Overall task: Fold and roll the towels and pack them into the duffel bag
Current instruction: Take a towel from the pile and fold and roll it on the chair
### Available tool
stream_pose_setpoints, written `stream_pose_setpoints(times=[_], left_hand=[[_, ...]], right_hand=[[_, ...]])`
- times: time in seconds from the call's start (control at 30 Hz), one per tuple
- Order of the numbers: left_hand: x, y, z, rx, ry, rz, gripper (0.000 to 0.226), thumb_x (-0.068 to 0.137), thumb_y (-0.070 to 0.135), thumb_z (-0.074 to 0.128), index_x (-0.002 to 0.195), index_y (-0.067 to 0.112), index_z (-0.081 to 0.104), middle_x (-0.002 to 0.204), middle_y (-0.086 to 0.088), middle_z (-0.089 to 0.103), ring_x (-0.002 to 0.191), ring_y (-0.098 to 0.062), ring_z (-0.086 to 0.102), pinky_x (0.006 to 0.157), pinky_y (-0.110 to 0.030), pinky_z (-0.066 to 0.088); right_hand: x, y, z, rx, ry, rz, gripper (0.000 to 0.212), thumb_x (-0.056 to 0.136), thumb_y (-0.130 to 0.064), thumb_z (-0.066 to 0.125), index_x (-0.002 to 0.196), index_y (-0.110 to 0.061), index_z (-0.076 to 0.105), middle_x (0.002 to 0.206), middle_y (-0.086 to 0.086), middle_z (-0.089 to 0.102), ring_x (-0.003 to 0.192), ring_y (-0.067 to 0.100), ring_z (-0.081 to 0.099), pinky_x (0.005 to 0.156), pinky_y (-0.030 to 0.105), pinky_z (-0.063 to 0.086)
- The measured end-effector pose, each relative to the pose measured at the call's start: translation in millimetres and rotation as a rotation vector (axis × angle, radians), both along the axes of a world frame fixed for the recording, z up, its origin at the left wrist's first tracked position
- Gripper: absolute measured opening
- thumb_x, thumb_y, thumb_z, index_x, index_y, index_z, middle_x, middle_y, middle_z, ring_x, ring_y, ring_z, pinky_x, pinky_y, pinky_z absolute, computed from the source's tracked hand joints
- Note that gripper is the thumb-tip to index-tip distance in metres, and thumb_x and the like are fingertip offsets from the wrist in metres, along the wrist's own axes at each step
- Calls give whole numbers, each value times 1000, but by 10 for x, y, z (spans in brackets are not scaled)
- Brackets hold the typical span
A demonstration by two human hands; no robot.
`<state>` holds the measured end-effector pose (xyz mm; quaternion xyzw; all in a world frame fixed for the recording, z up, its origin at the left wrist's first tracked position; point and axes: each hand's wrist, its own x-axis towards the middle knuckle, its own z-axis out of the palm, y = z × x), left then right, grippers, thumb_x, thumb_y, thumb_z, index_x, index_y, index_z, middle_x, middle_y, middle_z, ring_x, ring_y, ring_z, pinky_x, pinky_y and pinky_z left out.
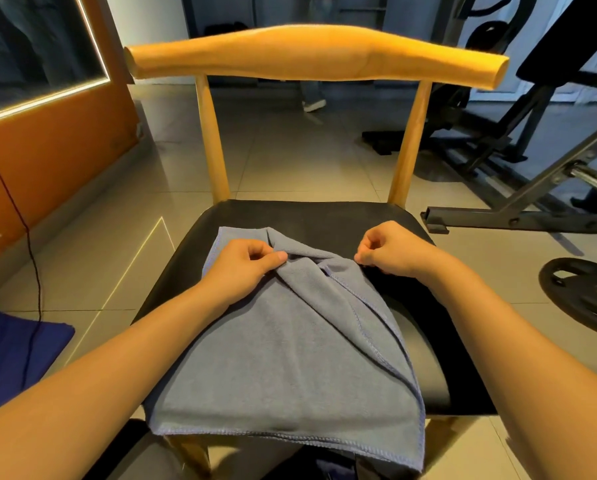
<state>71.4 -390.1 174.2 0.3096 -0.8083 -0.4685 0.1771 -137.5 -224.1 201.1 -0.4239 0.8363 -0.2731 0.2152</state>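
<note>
A grey-blue towel (290,358) lies across the black seat of a wooden chair (439,393), its near edge hanging over the front. Its far end is bunched into folds. My left hand (245,268) rests on the far left part of the towel and pinches a fold between thumb and fingers. My right hand (390,251) pinches the towel's far right corner, fingers curled. No duffel bag can be made out with certainty; a dark shape shows at the bottom edge under the towel.
The chair's wooden backrest (317,53) rises ahead. A weight bench frame (518,216) and a black weight plate (588,292) lie on the tiled floor at right. A dark blue cloth (9,355) and a thin cable (30,244) are at left by an orange wall (47,150).
</note>
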Motion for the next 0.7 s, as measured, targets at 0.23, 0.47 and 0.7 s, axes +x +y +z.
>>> stream_pose_setpoints(times=[0.23,0.47,0.7], left_hand=[[-26,45,25,47,-7,-1,40,100,40,60,84,7,75,81,-14,71,73,-16,63,67,-25,50],[-31,51,37,63,-28,11,35,99,41,61,82,14,76,80,-7,72,77,-17,65,69,-26,50],[-28,59,47,89,-9,-6,37,98,43,60,91,12,78,90,0,75,88,-12,68,72,-20,49]], right_hand=[[265,-173,13,-2,210,198,13,80,-33,81,78,-24,73,72,-8,67,68,8,62,63,30,52],[317,-234,-72,-7,340,177,6,90,-25,68,84,-25,71,80,-7,66,76,15,61,66,33,51],[40,-125,-11,-279,-127,-195,12,82,-8,68,71,-4,69,57,-2,58,53,8,52,53,23,43]])
